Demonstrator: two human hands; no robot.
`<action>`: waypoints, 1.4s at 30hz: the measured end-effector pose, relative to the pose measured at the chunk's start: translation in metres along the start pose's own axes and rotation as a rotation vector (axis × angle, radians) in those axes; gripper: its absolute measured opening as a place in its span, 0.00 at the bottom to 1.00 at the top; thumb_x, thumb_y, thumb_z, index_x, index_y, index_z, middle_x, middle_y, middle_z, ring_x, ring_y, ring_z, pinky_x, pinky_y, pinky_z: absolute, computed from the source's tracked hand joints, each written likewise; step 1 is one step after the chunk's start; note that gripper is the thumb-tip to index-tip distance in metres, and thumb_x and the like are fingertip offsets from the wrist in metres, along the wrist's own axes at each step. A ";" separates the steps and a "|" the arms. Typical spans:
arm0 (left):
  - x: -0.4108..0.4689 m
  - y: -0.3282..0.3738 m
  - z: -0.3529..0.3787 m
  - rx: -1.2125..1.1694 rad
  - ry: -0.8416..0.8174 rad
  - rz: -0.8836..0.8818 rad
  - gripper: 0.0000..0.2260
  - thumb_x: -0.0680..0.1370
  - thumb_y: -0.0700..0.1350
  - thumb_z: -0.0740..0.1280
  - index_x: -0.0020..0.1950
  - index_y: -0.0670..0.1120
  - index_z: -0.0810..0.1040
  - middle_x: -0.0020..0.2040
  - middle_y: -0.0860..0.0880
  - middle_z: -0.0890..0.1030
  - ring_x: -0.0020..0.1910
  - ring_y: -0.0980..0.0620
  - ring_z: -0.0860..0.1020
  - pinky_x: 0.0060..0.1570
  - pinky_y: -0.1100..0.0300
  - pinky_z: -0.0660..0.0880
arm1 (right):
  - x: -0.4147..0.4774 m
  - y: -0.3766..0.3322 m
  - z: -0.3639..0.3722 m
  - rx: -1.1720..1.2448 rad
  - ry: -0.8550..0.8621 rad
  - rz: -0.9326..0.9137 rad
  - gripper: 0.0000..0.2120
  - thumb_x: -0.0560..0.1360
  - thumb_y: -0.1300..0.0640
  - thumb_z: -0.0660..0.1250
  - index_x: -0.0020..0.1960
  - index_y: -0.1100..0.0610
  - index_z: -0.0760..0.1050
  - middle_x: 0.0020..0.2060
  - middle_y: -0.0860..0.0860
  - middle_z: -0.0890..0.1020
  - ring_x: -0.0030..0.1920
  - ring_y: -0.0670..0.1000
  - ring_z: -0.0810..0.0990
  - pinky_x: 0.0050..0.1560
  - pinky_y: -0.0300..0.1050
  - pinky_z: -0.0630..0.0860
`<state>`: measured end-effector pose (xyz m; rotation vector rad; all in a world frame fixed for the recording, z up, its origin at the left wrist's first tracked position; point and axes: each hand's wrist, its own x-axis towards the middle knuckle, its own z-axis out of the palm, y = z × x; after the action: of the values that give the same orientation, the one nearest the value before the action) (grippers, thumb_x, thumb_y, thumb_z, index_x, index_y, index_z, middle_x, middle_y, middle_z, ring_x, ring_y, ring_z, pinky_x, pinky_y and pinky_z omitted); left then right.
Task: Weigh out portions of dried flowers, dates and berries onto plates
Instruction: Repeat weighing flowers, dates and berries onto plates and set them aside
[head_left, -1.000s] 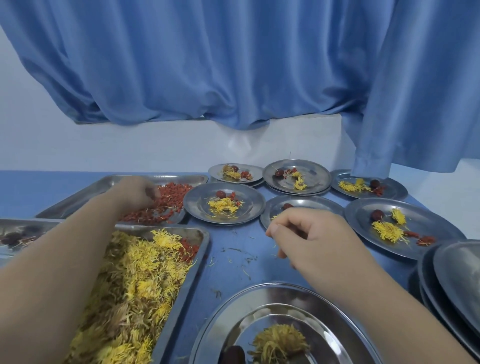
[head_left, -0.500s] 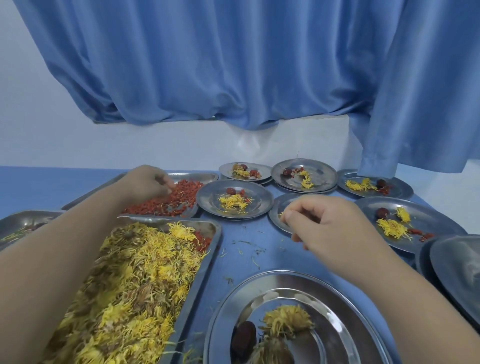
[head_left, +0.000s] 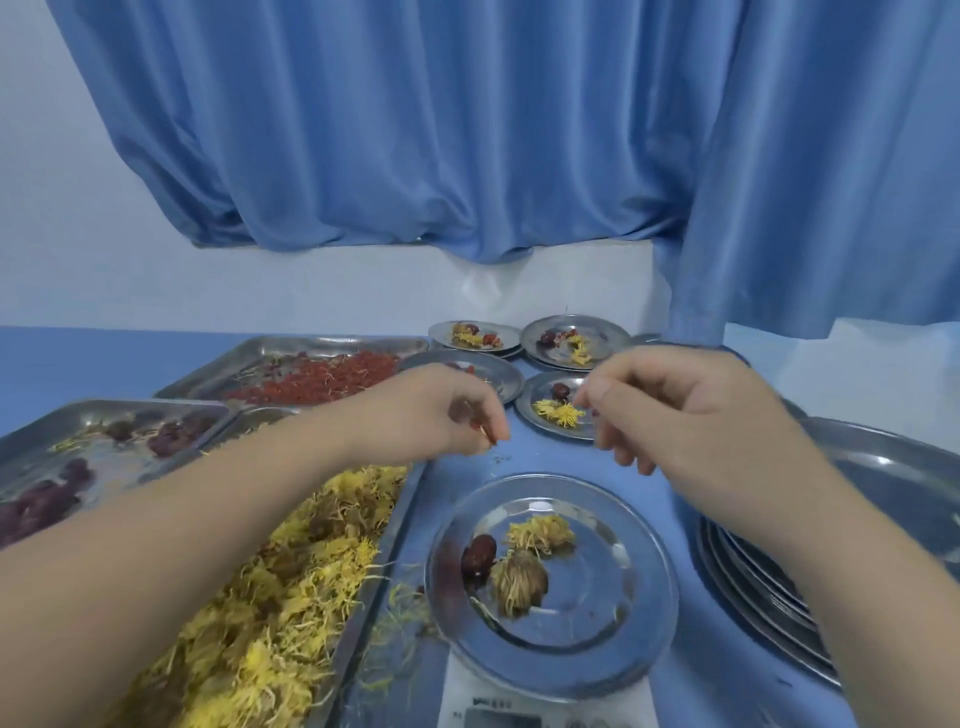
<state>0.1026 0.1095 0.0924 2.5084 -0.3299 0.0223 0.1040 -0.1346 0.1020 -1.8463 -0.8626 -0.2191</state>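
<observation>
Since the earlier picture the left hand (head_left: 452, 410) has come from the berry tray (head_left: 291, 347) toward the near plate (head_left: 618, 623). It pinches some red berries (head_left: 488, 440) in curled fingertips, just behind the plate's far rim. The right hand (head_left: 680, 415) hangs beside it, fingers loosely curled; whether it holds something I cannot tell. On the plate lie a date (head_left: 478, 556) and dried flowers (head_left: 540, 535).

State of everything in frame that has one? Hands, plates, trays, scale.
left hand: pinches red berries, above the table.
right hand: fingers curled, hold unclear.
plate on scale: holds one date, two flowers.
scale: loaded, display unreadable.
flower tray: full.
berry tray: partly filled.
plate stack: top plate empty.
</observation>
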 end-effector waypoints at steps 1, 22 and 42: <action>-0.001 0.007 0.009 0.008 -0.018 0.014 0.10 0.75 0.40 0.71 0.45 0.56 0.83 0.34 0.65 0.80 0.33 0.67 0.76 0.36 0.75 0.69 | -0.010 0.004 0.002 -0.059 -0.016 0.011 0.06 0.73 0.52 0.66 0.38 0.49 0.79 0.29 0.48 0.81 0.28 0.45 0.76 0.30 0.39 0.74; -0.009 -0.002 0.063 -0.017 0.216 -0.096 0.11 0.75 0.44 0.73 0.50 0.60 0.79 0.44 0.58 0.81 0.38 0.63 0.79 0.42 0.63 0.75 | -0.110 0.066 0.005 -0.346 0.130 -0.005 0.09 0.75 0.52 0.62 0.38 0.48 0.77 0.30 0.43 0.77 0.33 0.46 0.75 0.33 0.38 0.70; -0.030 -0.005 0.075 -0.008 0.336 -0.170 0.11 0.81 0.56 0.61 0.48 0.60 0.83 0.48 0.52 0.85 0.48 0.50 0.82 0.51 0.54 0.78 | -0.109 0.072 0.006 -0.328 0.083 0.026 0.08 0.74 0.54 0.62 0.37 0.48 0.76 0.28 0.40 0.76 0.28 0.45 0.73 0.29 0.34 0.67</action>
<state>0.0704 0.0776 0.0260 2.4605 0.0205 0.3686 0.0703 -0.1939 -0.0093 -2.1341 -0.7783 -0.4397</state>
